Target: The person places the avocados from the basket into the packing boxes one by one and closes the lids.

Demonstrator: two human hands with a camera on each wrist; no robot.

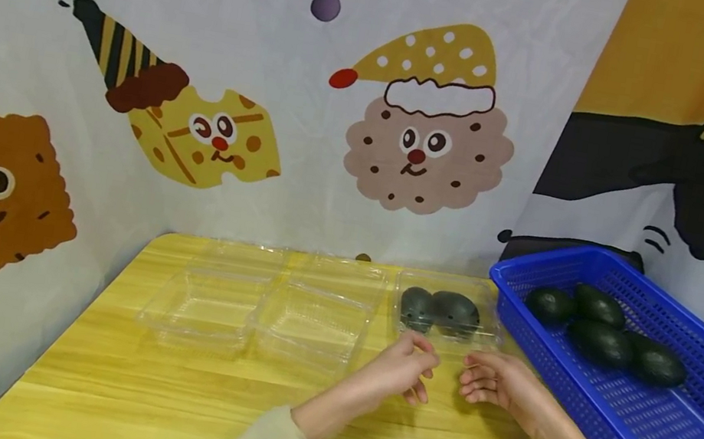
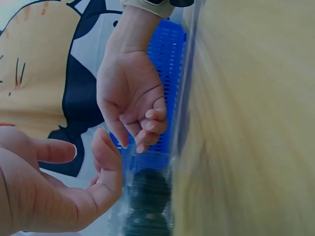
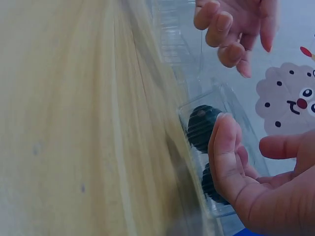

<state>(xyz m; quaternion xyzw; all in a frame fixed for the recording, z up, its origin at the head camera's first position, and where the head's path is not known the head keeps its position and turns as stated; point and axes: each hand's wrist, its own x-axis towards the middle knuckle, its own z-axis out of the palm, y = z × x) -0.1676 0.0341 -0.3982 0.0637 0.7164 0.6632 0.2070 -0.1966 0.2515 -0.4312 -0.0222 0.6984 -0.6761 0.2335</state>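
A clear plastic clamshell box (image 1: 493, 305) holding two dark avocados (image 1: 455, 314) stands at the back of the table, its lid apparently down. Just in front of it my left hand (image 1: 400, 367) hangs in the air, fingers loosely bent, nothing in its grasp. Facing it across a small gap is my right hand (image 1: 502, 384), also holding nothing, near the blue basket (image 1: 574, 393). Inside that basket several avocados (image 1: 600, 344) lie toward its far end. In the right wrist view the avocados (image 3: 203, 129) show through the box's ribbed side.
Two clear clamshell boxes with lids up, one at the left (image 1: 205, 304) and one in the middle (image 1: 314, 322), stand on the yellow wood-grain table (image 1: 154, 396). A cartoon-printed cloth (image 1: 272, 27) hangs behind the table.
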